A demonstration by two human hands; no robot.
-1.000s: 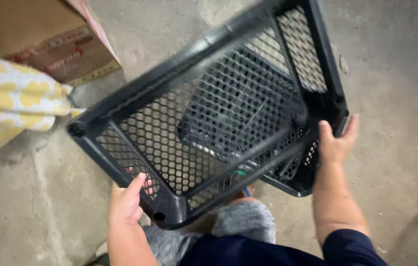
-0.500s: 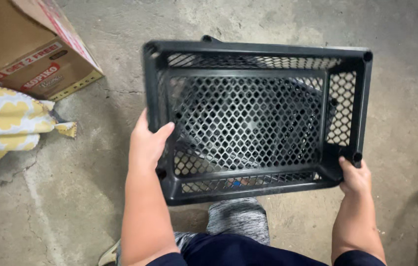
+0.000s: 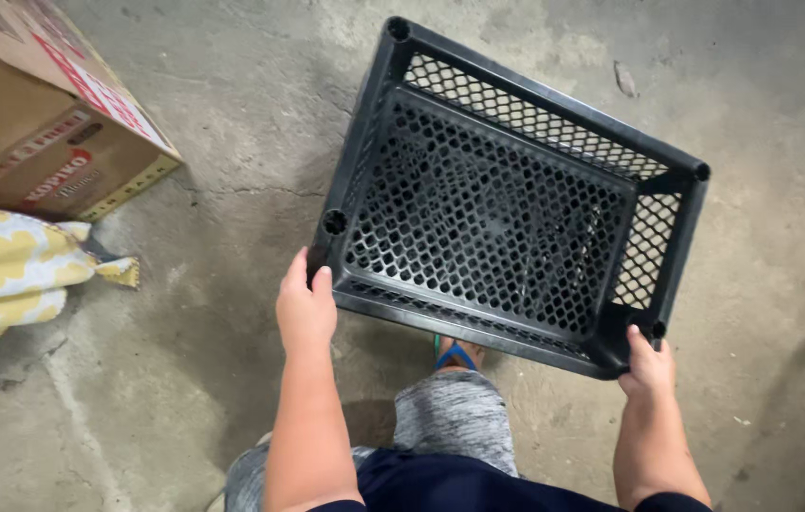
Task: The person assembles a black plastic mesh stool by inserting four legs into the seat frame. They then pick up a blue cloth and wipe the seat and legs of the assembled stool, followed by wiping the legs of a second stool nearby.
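The crate [image 3: 507,204] has swung round clockwise over the concrete floor [image 3: 231,284] (cardboard box [image 3: 32,114] nearby); left hand [image 3: 305,308] and right hand [image 3: 647,365] clamp its near corners

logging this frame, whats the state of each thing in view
black mesh crate: empty, tilted, held over the concrete floor
left hand: gripping the crate's near left corner
right hand: gripping the crate's near right corner
cardboard box: on the floor, tilted
yellow patterned sack: lying beside the box
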